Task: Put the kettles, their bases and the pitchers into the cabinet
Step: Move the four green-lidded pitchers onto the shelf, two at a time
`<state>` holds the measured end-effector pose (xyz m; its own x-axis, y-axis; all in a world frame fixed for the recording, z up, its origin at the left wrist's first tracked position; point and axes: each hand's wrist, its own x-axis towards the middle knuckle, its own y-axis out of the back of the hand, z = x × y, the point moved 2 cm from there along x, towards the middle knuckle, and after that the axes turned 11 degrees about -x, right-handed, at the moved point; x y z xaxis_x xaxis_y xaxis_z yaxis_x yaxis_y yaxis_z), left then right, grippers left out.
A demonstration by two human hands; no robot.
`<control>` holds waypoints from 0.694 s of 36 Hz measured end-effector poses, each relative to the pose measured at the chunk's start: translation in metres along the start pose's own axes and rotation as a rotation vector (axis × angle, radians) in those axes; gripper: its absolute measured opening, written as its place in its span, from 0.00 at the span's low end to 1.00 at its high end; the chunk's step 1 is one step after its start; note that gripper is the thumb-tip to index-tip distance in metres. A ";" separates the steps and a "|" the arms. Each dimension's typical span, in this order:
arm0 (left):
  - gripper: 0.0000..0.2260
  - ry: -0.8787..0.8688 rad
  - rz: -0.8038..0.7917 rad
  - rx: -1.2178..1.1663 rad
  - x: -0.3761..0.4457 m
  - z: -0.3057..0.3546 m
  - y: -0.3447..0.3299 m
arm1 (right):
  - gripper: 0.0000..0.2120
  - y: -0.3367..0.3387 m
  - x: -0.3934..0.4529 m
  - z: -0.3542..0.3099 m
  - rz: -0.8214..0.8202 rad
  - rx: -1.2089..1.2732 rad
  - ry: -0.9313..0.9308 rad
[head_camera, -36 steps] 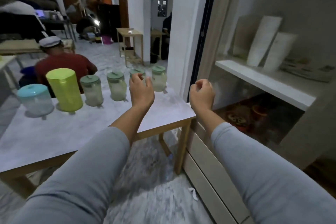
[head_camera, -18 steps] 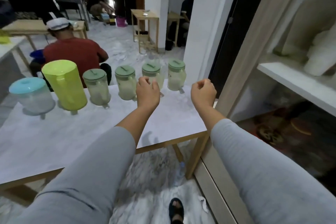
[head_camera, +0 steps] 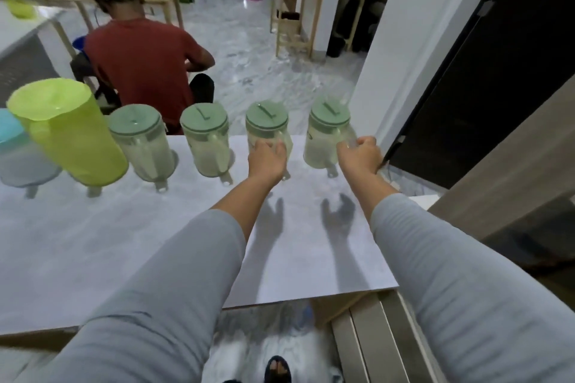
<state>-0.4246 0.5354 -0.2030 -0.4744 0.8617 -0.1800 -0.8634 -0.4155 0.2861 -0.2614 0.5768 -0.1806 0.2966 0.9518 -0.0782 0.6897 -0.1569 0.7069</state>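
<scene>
Along the far edge of the white table [head_camera: 130, 246] stand a blue-lidded jug [head_camera: 15, 152], a lime green pitcher [head_camera: 71, 137] and several clear pitchers with green lids. My left hand [head_camera: 267, 160] is closed around the handle of the third clear pitcher [head_camera: 267, 123]. The handle of the rightmost clear pitcher [head_camera: 326, 130] is gripped by my right hand [head_camera: 359, 155]. Both pitchers still rest on the table. Two more clear pitchers [head_camera: 141, 141] [head_camera: 207, 137] stand untouched to the left. The cabinet [head_camera: 504, 171] is at the right.
A person in a red shirt [head_camera: 140, 62] sits on the floor just behind the table. Cabinet drawers [head_camera: 370, 339] are at the lower right, beside the table corner. A dark doorway [head_camera: 485, 78] lies past the table. My sandalled foot [head_camera: 277, 368] is below the table edge.
I turned from the cabinet toward the table and leaned in. Both hands moved forward from hovering fists and closed on the handles of the two rightmost pitchers.
</scene>
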 end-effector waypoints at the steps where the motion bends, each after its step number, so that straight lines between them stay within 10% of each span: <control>1: 0.24 0.021 -0.007 0.014 0.007 -0.001 -0.005 | 0.22 -0.004 0.007 0.001 -0.020 -0.006 -0.017; 25: 0.22 0.243 -0.012 0.030 0.085 -0.012 -0.058 | 0.30 -0.068 0.107 -0.004 -0.208 -0.030 -0.167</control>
<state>-0.4172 0.6293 -0.2464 -0.4944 0.7697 -0.4039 -0.8656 -0.3937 0.3094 -0.2790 0.6904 -0.2345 0.2570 0.9058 -0.3369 0.7281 0.0478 0.6838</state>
